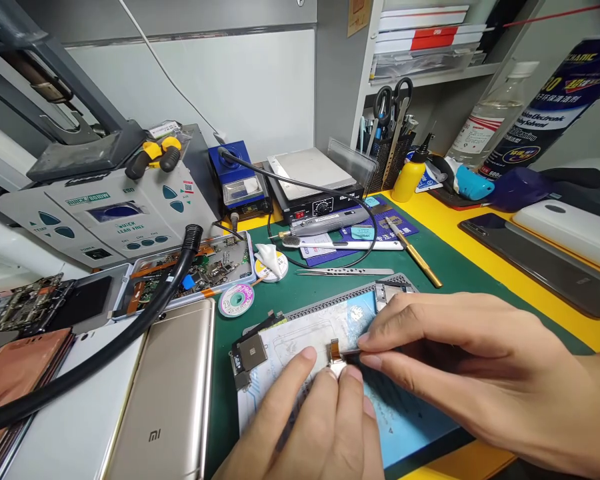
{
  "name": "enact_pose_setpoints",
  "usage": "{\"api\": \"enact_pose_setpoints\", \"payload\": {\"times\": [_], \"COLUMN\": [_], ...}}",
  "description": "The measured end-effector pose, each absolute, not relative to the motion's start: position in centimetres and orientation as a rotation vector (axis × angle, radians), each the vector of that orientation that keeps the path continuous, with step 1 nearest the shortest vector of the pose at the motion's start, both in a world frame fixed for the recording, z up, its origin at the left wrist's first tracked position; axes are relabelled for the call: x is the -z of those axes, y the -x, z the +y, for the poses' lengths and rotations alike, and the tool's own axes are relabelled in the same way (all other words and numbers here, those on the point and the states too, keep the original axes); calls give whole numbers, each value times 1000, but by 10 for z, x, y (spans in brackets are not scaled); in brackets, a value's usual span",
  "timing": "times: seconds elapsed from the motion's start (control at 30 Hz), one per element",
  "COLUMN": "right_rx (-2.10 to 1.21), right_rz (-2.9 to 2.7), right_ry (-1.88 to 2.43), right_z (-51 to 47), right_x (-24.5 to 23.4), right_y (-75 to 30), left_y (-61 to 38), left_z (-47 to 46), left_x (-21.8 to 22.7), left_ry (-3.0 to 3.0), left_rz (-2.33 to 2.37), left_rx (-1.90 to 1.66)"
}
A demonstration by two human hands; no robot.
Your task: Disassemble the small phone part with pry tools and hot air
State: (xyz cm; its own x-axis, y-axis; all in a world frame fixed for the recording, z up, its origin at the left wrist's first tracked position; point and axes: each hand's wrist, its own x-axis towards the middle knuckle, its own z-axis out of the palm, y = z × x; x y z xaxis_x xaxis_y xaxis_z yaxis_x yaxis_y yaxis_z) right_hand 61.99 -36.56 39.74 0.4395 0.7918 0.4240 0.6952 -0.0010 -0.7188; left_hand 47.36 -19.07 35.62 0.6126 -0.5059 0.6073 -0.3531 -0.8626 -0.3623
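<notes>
A small silvery part with an orange-brown flex cable [335, 349] stands up over the white and blue work mat [300, 337]. The fingertips of my left hand [325, 413] are pressed together on its near side and hold it; the index finger is stretched out to the left. From the right, my right hand [430, 353] pinches a thin dark piece [351, 352] between thumb and forefinger, its end touching or very near the flex cable. Most of that piece is hidden by the fingers. A dark square-chip camera-like module [251, 353] lies at the mat's left corner.
Tweezers [350, 272], a brush [350, 245] and a gold-handled tool [420, 260] lie beyond the mat. Phones [165, 387] are at left, under a black hose [145, 327]. A solder wick spool [237, 300], parts tray [215, 267] and hot plate [310, 173] stand behind.
</notes>
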Motion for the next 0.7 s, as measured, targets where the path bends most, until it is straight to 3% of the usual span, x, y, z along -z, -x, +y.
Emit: {"api": "enact_pose_setpoints", "payload": {"times": [0.7], "right_rx": [-131], "right_rz": [-1381], "right_ry": [1749], "right_z": [-370], "right_x": [-399], "right_y": [-621], "left_y": [-475], "left_z": [-192], "left_x": [-358], "left_ry": [2658], "left_rz": [687], "left_rx": [1125]}}
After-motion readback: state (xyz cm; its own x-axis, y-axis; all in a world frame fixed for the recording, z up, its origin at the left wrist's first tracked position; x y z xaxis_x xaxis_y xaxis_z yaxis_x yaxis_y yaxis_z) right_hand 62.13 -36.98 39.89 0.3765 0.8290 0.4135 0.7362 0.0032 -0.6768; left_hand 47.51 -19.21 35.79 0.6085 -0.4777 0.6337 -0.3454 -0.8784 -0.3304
